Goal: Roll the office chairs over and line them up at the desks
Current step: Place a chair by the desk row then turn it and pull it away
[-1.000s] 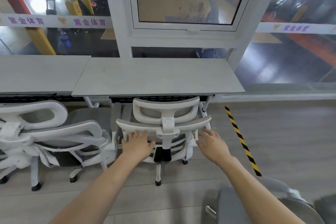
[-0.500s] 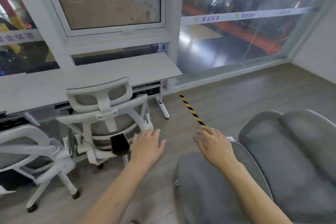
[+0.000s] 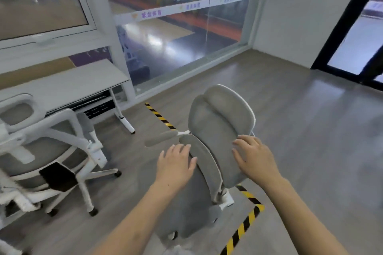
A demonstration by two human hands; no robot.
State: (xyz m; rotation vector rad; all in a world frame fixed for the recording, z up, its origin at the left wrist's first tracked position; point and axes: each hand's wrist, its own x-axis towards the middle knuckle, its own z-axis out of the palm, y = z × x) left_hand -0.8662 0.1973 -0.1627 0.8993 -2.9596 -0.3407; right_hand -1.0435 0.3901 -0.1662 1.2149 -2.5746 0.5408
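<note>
Fingers [image 3: 179, 151] of left hand [image 3: 175, 164] spread and relaxed, lying over the top edge of the backrest [image 3: 199, 174] of the grey padded office chair [image 3: 207, 151], dead ahead at 12 o'clock, close. Right hand [image 3: 256, 156] fingers [image 3: 247, 139] loosely spread on the lower right of the headrest [image 3: 219, 122]. Neither hand curls round anything; firm contact hard to tell. The chair stands away from the desks, over the yellow-and-black hazard tape [image 3: 244, 225]. White-frame mesh office chair [image 3: 51, 151] at 9 o'clock, tucked at the long white desk [image 3: 68, 84] at 10 o'clock. Glass wall [image 3: 176, 37] far at 12 o'clock.

Risks, as judged: flat hands may slip off the padding, so the chair swivels rather than rolls. Casters could catch the tape edge. Pushed too fast toward 10 o'clock, it may hit the parked chair or the desk leg [image 3: 124, 118].
</note>
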